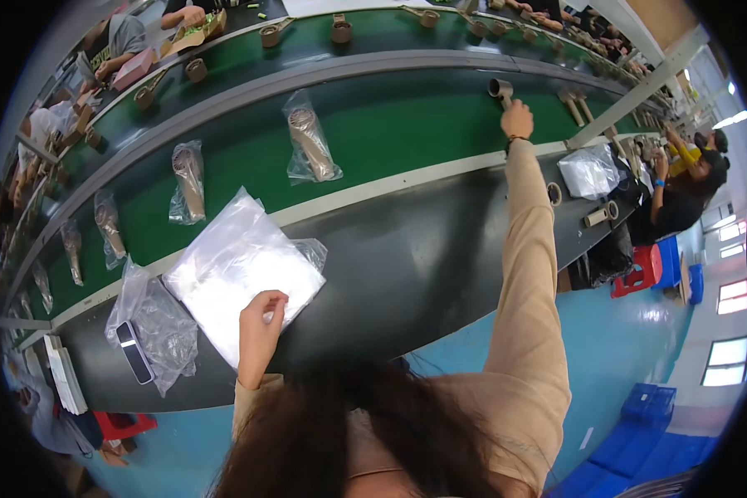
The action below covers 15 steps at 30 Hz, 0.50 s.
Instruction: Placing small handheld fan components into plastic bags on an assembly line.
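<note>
Head view: gripping a brown handheld fan (499, 87) by its handle with the right hand (517, 121), out over the green belt (415, 133)!
With round head outward, long axis leaning just left of the forearm (529, 207); well apart from the left hand (260, 328), curled above clear bags (232, 261), no telling whether pinching any. Smooth-looking and hard at right; thin, glossy at left.

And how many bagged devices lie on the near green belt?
5 show clearly, right to left: first device, second, third, fourth, fifth; more may hide far left along the belt.
</note>
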Each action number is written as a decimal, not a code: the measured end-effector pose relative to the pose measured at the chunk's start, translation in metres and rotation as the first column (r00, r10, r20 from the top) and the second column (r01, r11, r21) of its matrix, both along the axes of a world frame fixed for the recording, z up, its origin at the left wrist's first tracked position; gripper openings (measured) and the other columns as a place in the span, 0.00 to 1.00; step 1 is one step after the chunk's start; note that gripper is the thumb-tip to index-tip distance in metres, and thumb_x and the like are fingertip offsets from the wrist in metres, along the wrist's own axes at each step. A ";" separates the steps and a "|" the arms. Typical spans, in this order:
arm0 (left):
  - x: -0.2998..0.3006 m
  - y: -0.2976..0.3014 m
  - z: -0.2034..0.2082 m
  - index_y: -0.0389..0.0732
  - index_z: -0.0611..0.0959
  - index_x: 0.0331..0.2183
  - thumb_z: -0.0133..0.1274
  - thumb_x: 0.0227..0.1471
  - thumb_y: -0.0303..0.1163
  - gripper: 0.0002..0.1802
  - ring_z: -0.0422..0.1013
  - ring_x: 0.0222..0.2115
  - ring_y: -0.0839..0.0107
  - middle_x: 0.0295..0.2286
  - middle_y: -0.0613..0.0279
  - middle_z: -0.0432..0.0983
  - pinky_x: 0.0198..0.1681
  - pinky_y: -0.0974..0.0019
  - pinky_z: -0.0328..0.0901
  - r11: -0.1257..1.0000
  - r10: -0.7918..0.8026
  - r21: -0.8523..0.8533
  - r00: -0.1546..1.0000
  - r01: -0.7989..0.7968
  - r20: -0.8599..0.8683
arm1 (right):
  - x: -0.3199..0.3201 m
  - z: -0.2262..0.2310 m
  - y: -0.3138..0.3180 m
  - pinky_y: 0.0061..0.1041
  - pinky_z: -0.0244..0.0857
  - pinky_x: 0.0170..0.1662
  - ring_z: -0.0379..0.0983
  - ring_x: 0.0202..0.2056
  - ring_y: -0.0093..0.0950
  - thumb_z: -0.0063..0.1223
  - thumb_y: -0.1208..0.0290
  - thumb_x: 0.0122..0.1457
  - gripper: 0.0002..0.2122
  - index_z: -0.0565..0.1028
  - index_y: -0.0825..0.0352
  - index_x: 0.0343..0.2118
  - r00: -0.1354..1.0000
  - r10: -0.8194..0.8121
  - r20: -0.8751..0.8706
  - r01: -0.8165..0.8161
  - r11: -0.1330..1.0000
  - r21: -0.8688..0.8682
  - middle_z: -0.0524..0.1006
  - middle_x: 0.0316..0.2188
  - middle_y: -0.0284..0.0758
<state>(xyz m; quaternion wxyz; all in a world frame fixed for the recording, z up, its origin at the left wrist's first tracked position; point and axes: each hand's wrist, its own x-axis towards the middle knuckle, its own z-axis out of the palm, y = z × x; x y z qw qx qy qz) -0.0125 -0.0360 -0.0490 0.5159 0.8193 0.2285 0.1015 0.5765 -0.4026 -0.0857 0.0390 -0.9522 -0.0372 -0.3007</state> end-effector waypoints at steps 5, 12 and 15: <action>-0.001 -0.016 0.004 0.31 0.76 0.28 0.52 0.49 0.16 0.02 0.75 0.31 0.67 0.30 0.55 0.77 0.36 0.69 0.68 0.980 0.173 0.085 0.979 -0.182 0.107 | 0.054 -0.010 0.009 0.47 0.63 0.47 0.70 0.48 0.42 0.52 0.65 0.53 0.17 0.70 0.59 0.47 0.997 0.032 -0.074 -0.035 0.998 -0.049 0.73 0.45 0.37; -0.011 -0.022 -0.007 0.36 0.79 0.30 0.56 0.45 0.17 0.07 0.73 0.30 0.59 0.30 0.54 0.75 0.34 0.64 0.67 0.927 0.106 0.352 0.991 -0.129 0.084 | 0.105 -0.027 0.047 0.53 0.65 0.46 0.71 0.50 0.42 0.49 0.51 0.56 0.26 0.64 0.54 0.56 0.960 -0.013 -0.279 -0.103 0.911 -0.398 0.72 0.49 0.40; -0.009 -0.020 -0.014 0.38 0.81 0.32 0.58 0.45 0.20 0.09 0.73 0.34 0.56 0.31 0.55 0.76 0.37 0.62 0.68 0.943 0.079 0.313 0.989 -0.114 0.124 | 0.122 -0.013 0.031 0.42 0.70 0.43 0.73 0.45 0.41 0.55 0.54 0.53 0.23 0.69 0.61 0.49 0.974 0.223 -0.041 -0.184 0.671 -0.718 0.73 0.45 0.40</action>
